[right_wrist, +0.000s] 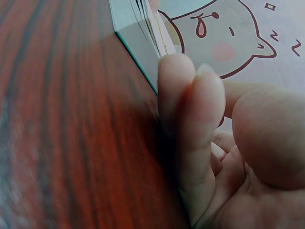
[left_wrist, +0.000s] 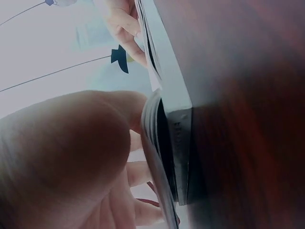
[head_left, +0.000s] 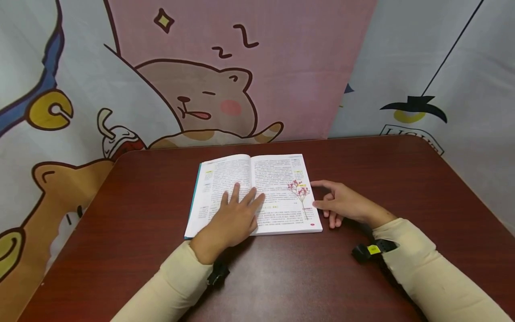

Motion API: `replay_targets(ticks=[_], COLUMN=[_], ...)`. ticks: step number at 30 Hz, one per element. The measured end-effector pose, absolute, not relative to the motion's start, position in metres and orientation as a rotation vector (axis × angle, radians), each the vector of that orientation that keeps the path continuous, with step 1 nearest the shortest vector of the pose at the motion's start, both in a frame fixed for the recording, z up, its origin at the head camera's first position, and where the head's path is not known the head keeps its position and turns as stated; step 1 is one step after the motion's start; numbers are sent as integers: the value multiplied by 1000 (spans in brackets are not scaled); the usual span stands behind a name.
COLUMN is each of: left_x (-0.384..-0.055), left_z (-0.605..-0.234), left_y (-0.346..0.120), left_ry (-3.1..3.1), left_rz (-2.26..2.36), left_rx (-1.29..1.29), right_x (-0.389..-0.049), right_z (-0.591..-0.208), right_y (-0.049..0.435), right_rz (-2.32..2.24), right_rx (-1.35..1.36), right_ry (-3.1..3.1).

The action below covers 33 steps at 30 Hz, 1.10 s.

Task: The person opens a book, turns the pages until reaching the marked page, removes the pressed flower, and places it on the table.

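A book [head_left: 277, 179] lies spread on the table, with printed text on both pages and a teal cover edge at its left. A pink-flowered sprig [head_left: 298, 192] shows on the right-hand page. My left hand [head_left: 231, 219] rests, fingers spread, across the lower left page and the centre fold; in the left wrist view its palm is over the page edges [left_wrist: 155, 129]. At the book's right edge is my right hand [head_left: 342, 203], index fingertip and thumb tip apart along the page side. Its other fingers curl loosely beneath, beside the book in the right wrist view.
The book lies on a dark reddish-brown table [head_left: 277, 277]. Behind it hangs a cloth [head_left: 306, 67] with cartoon animals. Black wrist devices [head_left: 364, 252] are strapped on below the cream sleeves [head_left: 418, 255].
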State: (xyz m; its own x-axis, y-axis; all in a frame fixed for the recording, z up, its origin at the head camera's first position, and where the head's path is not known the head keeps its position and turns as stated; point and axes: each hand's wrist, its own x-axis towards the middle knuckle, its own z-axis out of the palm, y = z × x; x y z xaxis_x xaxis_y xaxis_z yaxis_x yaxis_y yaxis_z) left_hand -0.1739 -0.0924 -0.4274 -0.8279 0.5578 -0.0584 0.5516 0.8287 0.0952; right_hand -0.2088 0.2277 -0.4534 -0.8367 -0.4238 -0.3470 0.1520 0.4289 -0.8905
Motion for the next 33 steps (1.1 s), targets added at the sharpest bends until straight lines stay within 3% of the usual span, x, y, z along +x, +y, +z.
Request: replay_targets(ticks=[33], left_x=[-176], left_z=[-429], left_y=[-91], left_ry=[2867], left_rz=[237], left_rx=[879], right_x=[-216], right_z=[-442], right_y=[224], right_rz=[-1441], right_rx=[-27], right_ry=[2227])
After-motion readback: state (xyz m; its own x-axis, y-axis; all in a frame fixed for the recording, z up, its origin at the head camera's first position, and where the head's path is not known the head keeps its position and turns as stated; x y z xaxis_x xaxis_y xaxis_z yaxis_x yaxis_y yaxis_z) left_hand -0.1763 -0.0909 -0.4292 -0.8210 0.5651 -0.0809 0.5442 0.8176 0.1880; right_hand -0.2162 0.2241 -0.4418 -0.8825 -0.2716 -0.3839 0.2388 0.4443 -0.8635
